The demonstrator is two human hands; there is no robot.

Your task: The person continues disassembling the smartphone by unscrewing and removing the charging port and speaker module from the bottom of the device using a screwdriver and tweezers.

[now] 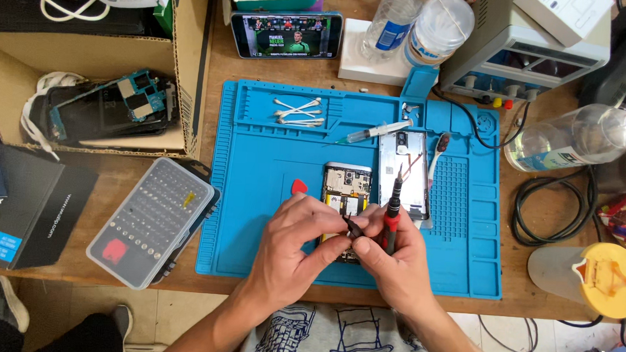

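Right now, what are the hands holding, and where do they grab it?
The right hand grips a red-and-black probe low on its handle. The left hand pinches a small black part at its tip, over the opened phone.

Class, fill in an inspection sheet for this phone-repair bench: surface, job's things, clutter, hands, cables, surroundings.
Surface: blue repair mat on a wooden table.
Job's things: opened phone with its circuit board exposed, partly under the hands; red-and-black probes over it; detached back cover beside it.
Clutter: cotton swabs, syringe, red pick, screwdriver bit case, plastic bottles.
Hands: left hand and right hand meet over the opened phone, each pinching a probe.
Cables: black cable coil right of the mat.
Surroundings: propped phone playing video, bench power supply, cardboard box of phone parts.
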